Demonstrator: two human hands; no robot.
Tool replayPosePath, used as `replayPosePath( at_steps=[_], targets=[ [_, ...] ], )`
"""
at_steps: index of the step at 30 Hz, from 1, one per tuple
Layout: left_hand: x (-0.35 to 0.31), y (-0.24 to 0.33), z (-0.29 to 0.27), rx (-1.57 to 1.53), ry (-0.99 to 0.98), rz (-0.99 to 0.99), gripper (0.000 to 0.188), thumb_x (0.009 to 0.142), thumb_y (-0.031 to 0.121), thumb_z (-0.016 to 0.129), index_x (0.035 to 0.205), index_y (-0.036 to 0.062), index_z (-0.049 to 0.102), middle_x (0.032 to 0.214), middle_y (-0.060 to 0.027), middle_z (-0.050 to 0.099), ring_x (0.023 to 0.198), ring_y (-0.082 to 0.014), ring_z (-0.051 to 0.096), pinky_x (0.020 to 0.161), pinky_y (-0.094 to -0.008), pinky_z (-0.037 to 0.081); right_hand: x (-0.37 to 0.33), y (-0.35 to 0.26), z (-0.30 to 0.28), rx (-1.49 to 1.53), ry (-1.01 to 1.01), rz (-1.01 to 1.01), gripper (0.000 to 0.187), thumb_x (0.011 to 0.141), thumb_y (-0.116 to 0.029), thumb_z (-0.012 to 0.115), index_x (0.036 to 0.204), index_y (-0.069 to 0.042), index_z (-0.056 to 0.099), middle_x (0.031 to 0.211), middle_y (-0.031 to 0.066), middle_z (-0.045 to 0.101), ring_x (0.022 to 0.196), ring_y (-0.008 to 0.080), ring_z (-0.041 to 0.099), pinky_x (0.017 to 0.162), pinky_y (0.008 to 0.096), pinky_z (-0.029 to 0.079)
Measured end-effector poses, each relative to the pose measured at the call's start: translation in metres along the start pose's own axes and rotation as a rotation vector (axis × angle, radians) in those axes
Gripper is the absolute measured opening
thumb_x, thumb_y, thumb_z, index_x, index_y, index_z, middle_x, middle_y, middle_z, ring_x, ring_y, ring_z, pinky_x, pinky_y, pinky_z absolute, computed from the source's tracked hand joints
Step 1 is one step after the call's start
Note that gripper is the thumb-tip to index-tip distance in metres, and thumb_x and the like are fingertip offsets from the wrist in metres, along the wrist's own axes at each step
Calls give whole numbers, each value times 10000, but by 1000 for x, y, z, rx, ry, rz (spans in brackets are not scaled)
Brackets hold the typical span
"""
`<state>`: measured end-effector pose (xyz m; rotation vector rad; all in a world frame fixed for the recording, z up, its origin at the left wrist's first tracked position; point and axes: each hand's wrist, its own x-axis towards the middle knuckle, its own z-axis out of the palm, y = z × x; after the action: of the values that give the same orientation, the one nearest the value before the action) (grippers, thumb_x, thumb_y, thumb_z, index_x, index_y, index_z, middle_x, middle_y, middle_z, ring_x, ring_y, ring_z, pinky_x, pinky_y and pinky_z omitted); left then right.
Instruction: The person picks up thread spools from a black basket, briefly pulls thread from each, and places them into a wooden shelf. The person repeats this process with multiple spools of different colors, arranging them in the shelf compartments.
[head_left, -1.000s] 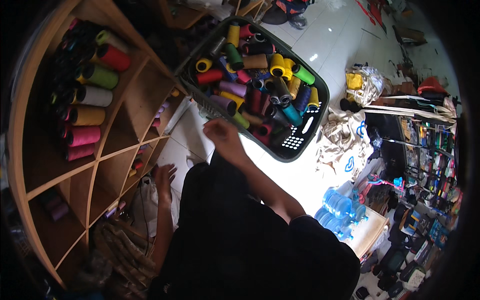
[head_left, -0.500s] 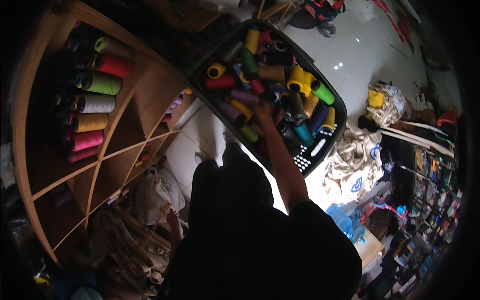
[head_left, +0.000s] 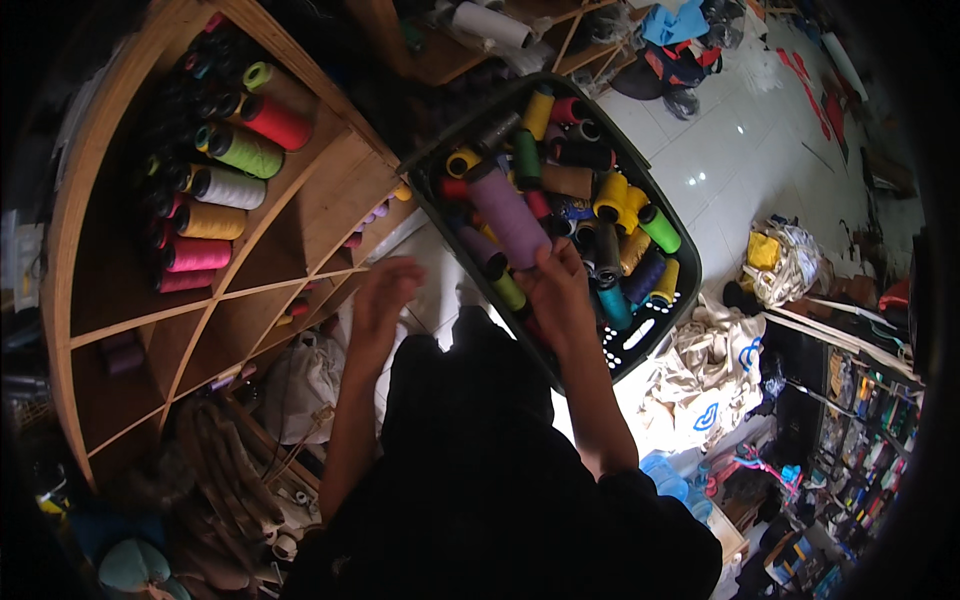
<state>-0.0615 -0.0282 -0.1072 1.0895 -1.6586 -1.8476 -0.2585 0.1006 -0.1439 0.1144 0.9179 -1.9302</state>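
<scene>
A large purple thread spool (head_left: 508, 215) is raised above the dark basket (head_left: 690, 235), tilted, with my right hand (head_left: 560, 285) closed round its lower end. Under it, the basket is heaped with thread spools, among them a green spool (head_left: 526, 158), a bright lime spool (head_left: 658, 228) and a yellow spool (head_left: 610, 195). To the left, my left hand (head_left: 390, 293) hangs in the air between the shelf and the basket. It holds nothing, its fingers slightly curled and apart, a little blurred.
On the left stands a wooden shelf (head_left: 330, 165) with compartments; spools such as a red spool (head_left: 275, 122) lie stacked in one. A pale cloth sack (head_left: 300, 390) sits beneath it. Crumpled printed bags (head_left: 705, 375) lie right of the basket, near blue water bottles (head_left: 665, 475).
My right hand has come up out of the heap with the purple spool. My left hand has risen from low by the sack toward the basket. The view has shifted slightly.
</scene>
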Motion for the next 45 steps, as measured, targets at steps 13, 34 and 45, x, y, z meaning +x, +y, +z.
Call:
replayPosePath(
  at_steps=[13,34,45],
  targets=[
    [1,47,21,-485,-112,122,495,879,182,666,1283,-28,473,1182,-100,590,1102,-174,570,965,-318,435,-49,-15,92,-878,-310,-729,597,642,-102,847,1145,-26,534,1081,148,528,1024,273,558,886,352,463],
    [-9,57,8,-379,4,301,581,843,171,723,1300,-17,417,1227,-104,548,1121,-181,542,968,-332,430,-42,-27,120,-1053,-492,-927,254,730,-61,763,969,-39,681,902,99,611,820,252,609,706,331,462],
    [-16,67,11,-287,44,374,649,776,154,801,1272,-16,418,1216,-108,548,1133,-203,547,936,-340,472,-46,-28,130,-1080,-512,-693,130,790,-59,700,892,-28,625,891,110,536,836,267,562,742,356,434]
  ],
)
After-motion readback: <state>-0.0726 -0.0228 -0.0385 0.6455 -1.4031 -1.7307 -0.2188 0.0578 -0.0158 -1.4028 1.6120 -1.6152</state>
